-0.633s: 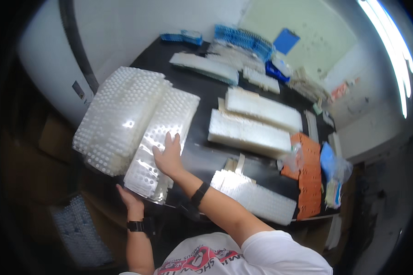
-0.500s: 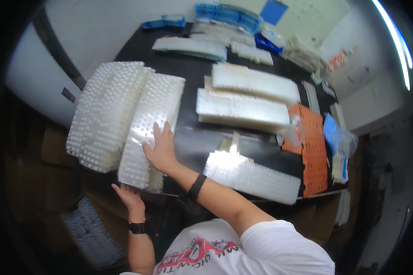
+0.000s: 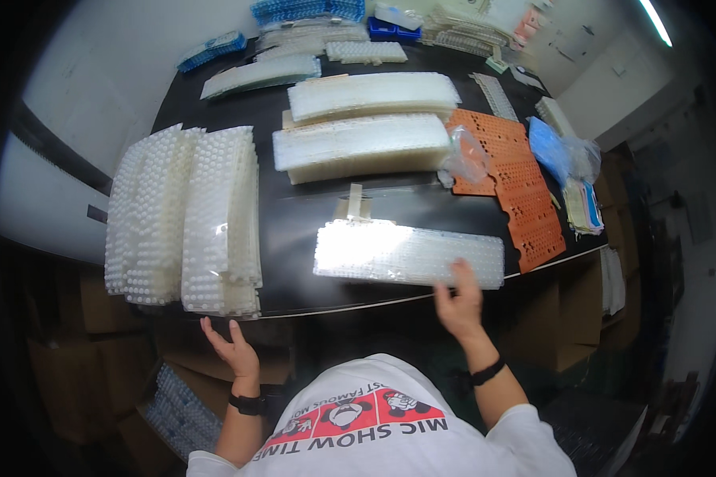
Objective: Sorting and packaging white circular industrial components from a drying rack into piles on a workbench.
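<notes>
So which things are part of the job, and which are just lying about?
Seemingly in the job:
left stacks, near the left hand
front stack, near the right hand

Seemingly just lying about:
orange mats
blue bag
clear bag
blue bin

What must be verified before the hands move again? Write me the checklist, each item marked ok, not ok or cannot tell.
1. Left hand empty: ok, open with nothing in it.
2. Right hand empty: ok, open with nothing gripped.
3. Right hand clear of the front sheet stack: cannot tell; it overlaps the stack in view, contact unclear.
4. Front sheet stack free of glare: not ok, its left end is whited out.
5. Left hand clear of the dotted stack just beyond it: cannot tell.
6. Orange panels uncovered: not ok, a clear plastic bag partly covers them.
</notes>
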A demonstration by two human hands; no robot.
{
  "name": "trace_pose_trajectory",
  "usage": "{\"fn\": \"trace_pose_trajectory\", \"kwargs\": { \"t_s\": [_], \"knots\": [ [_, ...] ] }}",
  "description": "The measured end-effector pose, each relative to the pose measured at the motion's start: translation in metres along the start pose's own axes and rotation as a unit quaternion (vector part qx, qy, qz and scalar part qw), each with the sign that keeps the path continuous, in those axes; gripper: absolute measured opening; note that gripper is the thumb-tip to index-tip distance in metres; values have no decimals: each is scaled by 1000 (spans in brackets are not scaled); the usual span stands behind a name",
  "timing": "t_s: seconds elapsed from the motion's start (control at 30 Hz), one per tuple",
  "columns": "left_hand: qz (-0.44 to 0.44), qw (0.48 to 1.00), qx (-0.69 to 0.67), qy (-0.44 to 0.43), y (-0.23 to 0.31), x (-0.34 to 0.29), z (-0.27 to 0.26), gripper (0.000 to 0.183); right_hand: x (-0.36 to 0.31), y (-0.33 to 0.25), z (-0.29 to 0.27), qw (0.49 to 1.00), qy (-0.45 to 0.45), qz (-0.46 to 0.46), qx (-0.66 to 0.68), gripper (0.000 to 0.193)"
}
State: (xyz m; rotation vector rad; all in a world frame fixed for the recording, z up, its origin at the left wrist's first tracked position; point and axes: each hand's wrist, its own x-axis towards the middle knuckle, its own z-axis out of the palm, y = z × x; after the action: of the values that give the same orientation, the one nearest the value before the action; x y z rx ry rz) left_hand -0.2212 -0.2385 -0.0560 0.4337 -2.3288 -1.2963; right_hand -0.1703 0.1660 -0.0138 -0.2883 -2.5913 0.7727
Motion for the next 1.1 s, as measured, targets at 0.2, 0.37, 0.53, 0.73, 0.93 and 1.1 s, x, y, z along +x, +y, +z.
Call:
{"fn": "trace_pose_trajectory", "kwargs": {
  "t_s": [0.2,0.37,0.53,0.73,0.93,1.1],
  "knots": [
    [23,978,-107,-175,58,-11,52,53,-21,146,-45,892,121,383,208,60],
    [-70,970,-7,-231,75,-12,107,52,-20,199,-30,783,-36,402,473,57],
    [-242,931,-7,-274,69,-2,165,60,32,178,-23,819,-123,285,483,54],
    [-285,932,-56,-217,61,3,169,51,76,199,15,913,-200,203,291,73],
    [-307,928,-15,-212,73,3,162,53,101,196,19,929,-218,170,246,76],
    [-97,953,236,-162,96,21,167,75,97,199,14,934,-228,153,227,73]
  ]
}}
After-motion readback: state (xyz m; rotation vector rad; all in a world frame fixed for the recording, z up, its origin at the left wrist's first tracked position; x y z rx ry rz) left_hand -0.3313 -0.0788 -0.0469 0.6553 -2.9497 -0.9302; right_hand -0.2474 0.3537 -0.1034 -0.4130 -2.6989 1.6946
